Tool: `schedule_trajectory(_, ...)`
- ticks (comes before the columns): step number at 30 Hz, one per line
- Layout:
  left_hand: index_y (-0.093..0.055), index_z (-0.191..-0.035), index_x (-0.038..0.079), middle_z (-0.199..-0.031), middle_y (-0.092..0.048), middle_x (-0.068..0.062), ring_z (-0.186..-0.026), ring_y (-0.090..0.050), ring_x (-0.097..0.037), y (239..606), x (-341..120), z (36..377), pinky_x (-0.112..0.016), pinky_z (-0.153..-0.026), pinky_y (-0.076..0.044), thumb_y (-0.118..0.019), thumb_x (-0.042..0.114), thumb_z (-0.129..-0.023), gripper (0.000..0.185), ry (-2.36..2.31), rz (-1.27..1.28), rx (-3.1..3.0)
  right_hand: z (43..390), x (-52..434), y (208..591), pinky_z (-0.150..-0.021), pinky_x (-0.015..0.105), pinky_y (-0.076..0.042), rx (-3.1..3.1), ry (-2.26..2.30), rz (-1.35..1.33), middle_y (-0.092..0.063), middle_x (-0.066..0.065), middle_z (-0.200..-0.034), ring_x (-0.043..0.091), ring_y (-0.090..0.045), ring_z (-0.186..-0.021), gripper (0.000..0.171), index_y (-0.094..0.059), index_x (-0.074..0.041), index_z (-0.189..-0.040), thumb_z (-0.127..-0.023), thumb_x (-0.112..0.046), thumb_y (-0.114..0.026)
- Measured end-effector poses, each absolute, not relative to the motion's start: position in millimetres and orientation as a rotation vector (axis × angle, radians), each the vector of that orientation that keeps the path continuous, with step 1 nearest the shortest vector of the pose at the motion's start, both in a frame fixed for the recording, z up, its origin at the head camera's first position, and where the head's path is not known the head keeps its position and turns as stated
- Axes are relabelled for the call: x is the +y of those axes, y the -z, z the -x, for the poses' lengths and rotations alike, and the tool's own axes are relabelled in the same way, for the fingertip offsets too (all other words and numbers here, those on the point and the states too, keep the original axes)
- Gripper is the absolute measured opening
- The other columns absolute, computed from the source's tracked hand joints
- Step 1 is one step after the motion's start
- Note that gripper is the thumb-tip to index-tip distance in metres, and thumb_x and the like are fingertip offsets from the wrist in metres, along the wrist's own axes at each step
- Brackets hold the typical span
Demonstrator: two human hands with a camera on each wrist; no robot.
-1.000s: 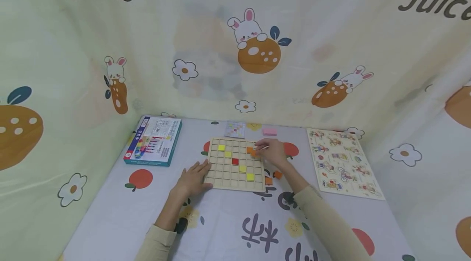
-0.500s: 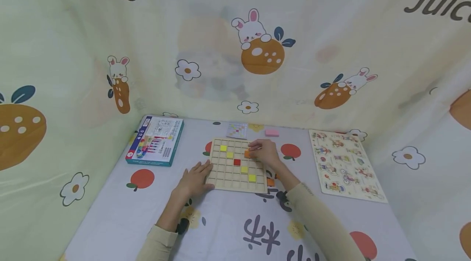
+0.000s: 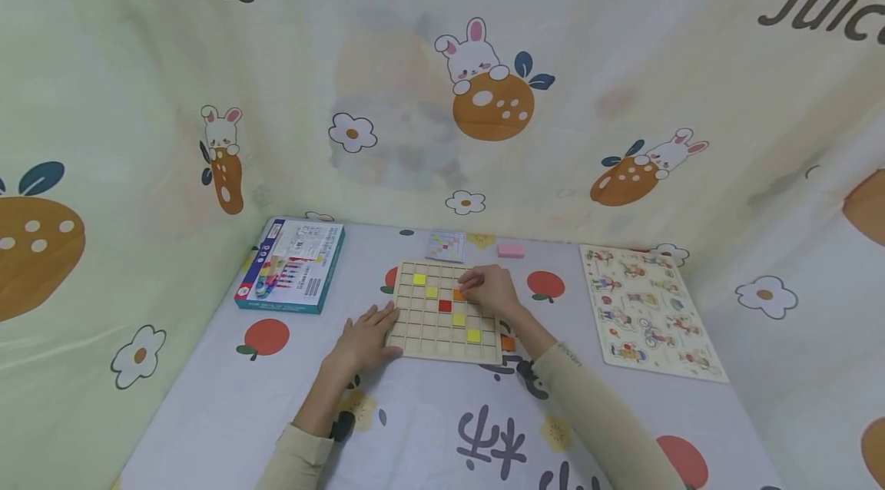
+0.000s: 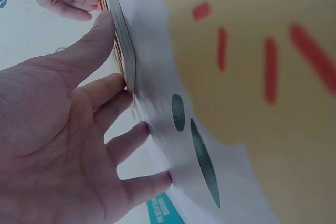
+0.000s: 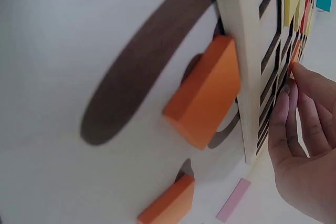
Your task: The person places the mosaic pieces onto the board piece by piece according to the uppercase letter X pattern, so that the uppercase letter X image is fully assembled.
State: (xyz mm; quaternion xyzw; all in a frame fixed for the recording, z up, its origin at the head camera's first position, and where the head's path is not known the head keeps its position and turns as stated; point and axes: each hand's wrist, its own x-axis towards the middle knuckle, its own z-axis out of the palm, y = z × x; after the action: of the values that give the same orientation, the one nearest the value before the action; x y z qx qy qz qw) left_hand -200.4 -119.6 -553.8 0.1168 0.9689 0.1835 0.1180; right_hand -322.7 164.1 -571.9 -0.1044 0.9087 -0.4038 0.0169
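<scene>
A wooden grid board (image 3: 420, 336) lies mid-table, with several yellow tiles (image 3: 419, 279) and a red tile (image 3: 445, 306) set in a diagonal. My left hand (image 3: 362, 338) rests at its left side, fingers extended; in the left wrist view the thumb and index fingertip touch the board's edge. With thumb and fingers, my right hand (image 3: 492, 290) pinches an orange tile (image 3: 457, 295) at a square up and right of the red one. The hand covers the board's upper right squares. Beside the right edge lie loose orange tiles (image 5: 207, 95), clearest in the right wrist view.
A small pattern card (image 3: 445, 246) and a pink block (image 3: 510, 250) lie behind the board. At the left sits a flat printed box (image 3: 293, 267); at the right, a picture board (image 3: 646, 313). Printed curtains hang behind the table.
My right hand has shifted left and slightly nearer over the board, and the orange tile at its fingertips with it. The left hand stays at the board's edge. The head view has shifted slightly.
</scene>
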Motion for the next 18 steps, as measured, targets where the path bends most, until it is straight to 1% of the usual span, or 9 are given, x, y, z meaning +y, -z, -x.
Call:
schedule_trajectory(7, -0.040, -0.162, 0.012, -0.170, -0.031, -0.005, -0.157, -0.024, -0.036, 553, -117, 199, -0.072, -0.121, -0.020, -0.076, 0.040, -0.095, 0.081, -0.548, -0.347, 2.828, 314, 170, 571, -0.085, 0.039, -0.061, 2.830, 1.250, 0.299, -0.076, -0.008, -0.086, 0.011, -0.072, -0.082, 0.021, -0.080, -0.010, -0.107, -0.086, -0.011, -0.085)
schedule_trajectory(15, -0.040, -0.162, 0.013, -0.170, -0.031, -0.004, -0.158, -0.024, -0.036, 553, -117, 201, -0.072, -0.122, -0.020, -0.076, 0.041, -0.094, 0.082, -0.551, -0.339, 2.833, 295, 187, 554, -0.084, 0.040, -0.063, 2.882, 1.269, 0.239, -0.078, -0.004, -0.095, 0.015, -0.074, -0.089, 0.022, -0.079, -0.010, -0.111, -0.090, -0.011, -0.083)
schedule_trajectory(18, -0.040, -0.162, 0.013, -0.170, -0.032, -0.005, -0.157, -0.024, -0.036, 552, -117, 201, -0.073, -0.121, -0.020, -0.077, 0.041, -0.094, 0.082, -0.546, -0.329, 2.835, 287, 198, 551, -0.084, 0.038, -0.062, 2.889, 1.267, 0.211, -0.078, -0.003, -0.097, 0.016, -0.074, -0.090, 0.023, -0.079, -0.010, -0.113, -0.090, -0.012, -0.082)
